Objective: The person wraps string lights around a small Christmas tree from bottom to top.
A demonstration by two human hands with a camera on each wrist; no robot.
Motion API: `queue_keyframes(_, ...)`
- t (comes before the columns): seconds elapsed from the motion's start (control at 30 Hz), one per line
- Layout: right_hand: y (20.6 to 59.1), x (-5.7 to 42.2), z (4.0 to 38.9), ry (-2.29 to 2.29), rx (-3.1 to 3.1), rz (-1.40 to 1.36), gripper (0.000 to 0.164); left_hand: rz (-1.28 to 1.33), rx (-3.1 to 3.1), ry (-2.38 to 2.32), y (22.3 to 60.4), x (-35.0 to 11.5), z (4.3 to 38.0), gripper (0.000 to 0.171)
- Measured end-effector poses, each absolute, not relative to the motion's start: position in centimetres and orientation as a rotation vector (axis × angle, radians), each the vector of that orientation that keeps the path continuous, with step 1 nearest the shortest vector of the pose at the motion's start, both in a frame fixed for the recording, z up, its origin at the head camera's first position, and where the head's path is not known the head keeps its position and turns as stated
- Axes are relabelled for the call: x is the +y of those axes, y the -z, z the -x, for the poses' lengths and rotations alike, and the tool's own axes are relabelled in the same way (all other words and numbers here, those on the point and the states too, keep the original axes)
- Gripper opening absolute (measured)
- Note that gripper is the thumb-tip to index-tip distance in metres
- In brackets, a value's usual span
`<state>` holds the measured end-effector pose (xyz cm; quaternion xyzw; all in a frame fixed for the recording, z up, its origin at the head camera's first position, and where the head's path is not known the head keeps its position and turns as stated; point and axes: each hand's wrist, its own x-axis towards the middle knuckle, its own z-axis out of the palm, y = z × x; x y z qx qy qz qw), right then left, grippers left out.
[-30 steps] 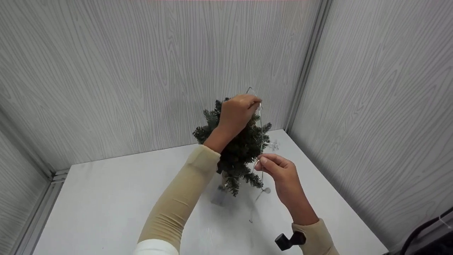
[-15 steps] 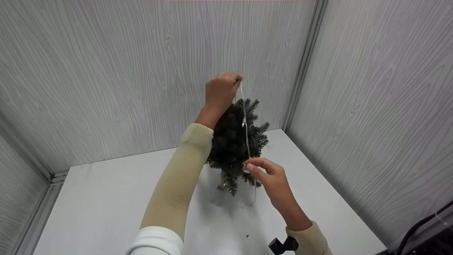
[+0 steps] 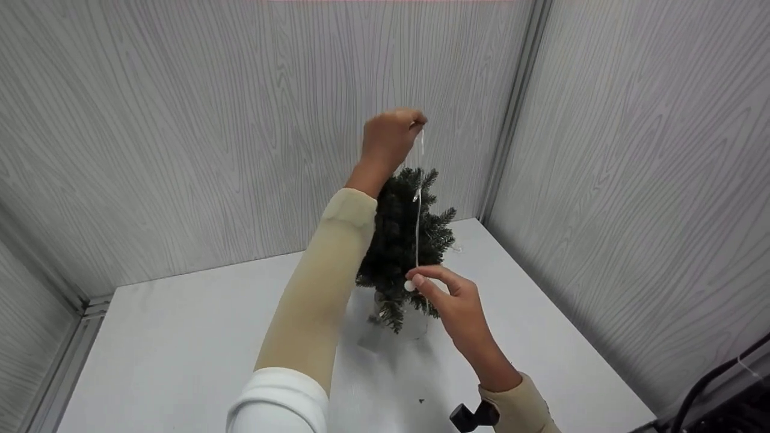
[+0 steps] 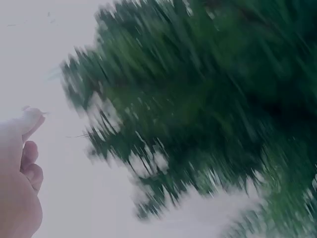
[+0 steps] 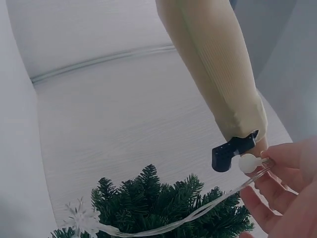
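A small green Christmas tree (image 3: 400,234) stands on the white table, partly hidden by my left arm. Raised above its top, my left hand (image 3: 388,141) pinches a clear wire of a string of lights (image 3: 418,231). The wire runs down in front of the branches to my right hand (image 3: 454,300). There thumb and forefinger pinch the string beside a round white bulb (image 5: 247,163). A clear snowflake light (image 5: 81,218) sits further along the wire in the right wrist view. The left wrist view is blurred; the left hand (image 4: 25,168) shows at its edge beside the tree.
Grey wood-grain panels (image 3: 240,120) stand behind and beside the white table (image 3: 198,349). A small dark bit (image 3: 421,400) lies near the front. A black cable (image 3: 704,388) runs at the lower right. Part of the string trails right of the tree.
My left hand has risen from in front of the tree to above its top, drawing the wire up. My right hand has shifted a little left, still pinching the string.
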<state>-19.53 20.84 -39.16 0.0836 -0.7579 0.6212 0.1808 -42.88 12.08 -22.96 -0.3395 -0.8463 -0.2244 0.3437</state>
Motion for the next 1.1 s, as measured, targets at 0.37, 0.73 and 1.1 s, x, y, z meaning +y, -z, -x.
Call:
queue_keyframes(0.37,38.9,19.3,20.3,-1.735,-2.143,-0.233,0.03,0.684,-2.328,0.544,22.2,9.0,47.0,0.022)
queue_keyframes(0.73,39.0,18.7,19.8,-1.695,-2.222,-0.303,0.027,0.299,-2.38,0.688,25.3,1.6,49.4,0.022)
queue_keyframes(1.1,39.1,18.4,19.4,-1.657,-2.207,-0.355,0.028,0.163,-2.294,0.924,25.3,-0.5,48.9,0.024)
